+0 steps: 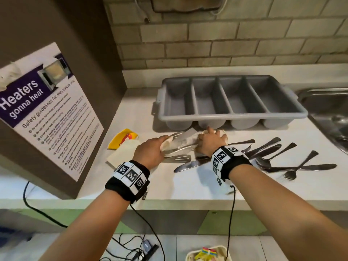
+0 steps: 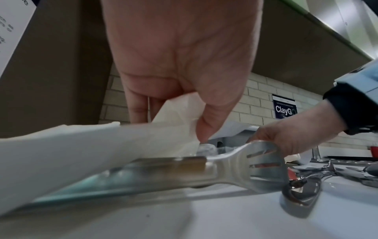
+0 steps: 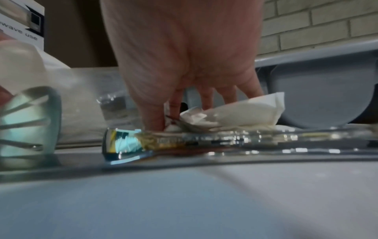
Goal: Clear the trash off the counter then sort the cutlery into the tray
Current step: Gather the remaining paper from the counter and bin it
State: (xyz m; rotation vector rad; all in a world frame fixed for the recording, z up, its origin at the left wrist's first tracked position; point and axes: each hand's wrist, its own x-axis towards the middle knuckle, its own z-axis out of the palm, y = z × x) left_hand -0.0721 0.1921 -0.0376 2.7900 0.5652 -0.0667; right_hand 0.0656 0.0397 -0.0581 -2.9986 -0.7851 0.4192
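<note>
My left hand [image 1: 164,141] pinches a white napkin [image 1: 166,145] between thumb and fingers [image 2: 206,127]; the napkin [image 2: 178,111] is lifted just off the white counter. My right hand [image 1: 212,132] is curled down over a crumpled tissue [image 1: 223,132] in front of the grey four-slot cutlery tray [image 1: 233,117], and pinches the tissue [image 3: 241,116] at its left end. A clear plastic wrapper [image 1: 185,140] lies between the hands. Several forks, knives and spoons [image 1: 273,157] lie loose to the right. A slotted utensil [image 1: 178,158] and a knife [image 1: 188,165] lie below the hands.
A yellow wrapper [image 1: 124,137] and a flat white napkin [image 1: 120,153] lie left of my left hand. A brown cabinet with a poster [image 1: 47,110] walls off the left. A steel sink [image 1: 331,117] is at the right. A bin [image 1: 207,254] stands on the floor below.
</note>
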